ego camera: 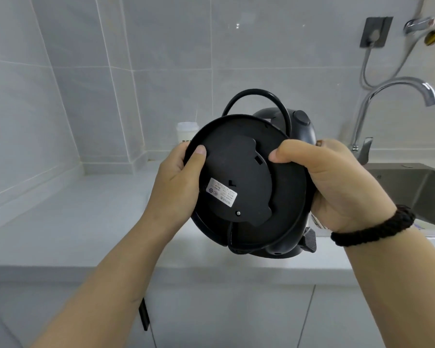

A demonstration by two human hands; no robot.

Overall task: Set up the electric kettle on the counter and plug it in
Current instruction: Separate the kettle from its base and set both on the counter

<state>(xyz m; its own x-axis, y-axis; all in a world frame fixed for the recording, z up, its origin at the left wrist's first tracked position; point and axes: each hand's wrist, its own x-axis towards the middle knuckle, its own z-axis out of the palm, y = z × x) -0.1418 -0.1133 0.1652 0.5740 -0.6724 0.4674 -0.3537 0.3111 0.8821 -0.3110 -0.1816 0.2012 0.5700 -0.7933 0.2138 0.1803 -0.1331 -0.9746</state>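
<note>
I have the kettle and its round base up in the air above the desk, tipped over so the underside of the base, with its white label, faces me. My left hand grips the left rim of the base, thumb curled onto the underside. My right hand clamps the right side, thumb over the base edge and fingers wrapped behind, where I judge they hold the kettle body; those fingers are hidden. The cord loops up over the top and seems partly wound under the base; I cannot see the plug.

Nothing is set down yet, so I judge the task is at its start.

Risks from here, as I see them:
1. The base is only pressed against the kettle, so if either grip loosens, the 2 parts could separate and one could drop onto the desk.
2. The loose cord loop could snag on the tap when I turn the kettle upright.
3. The sink is near on the right; setting down there could put the base on a wet spot.
4. The cup behind could get knocked.
</note>
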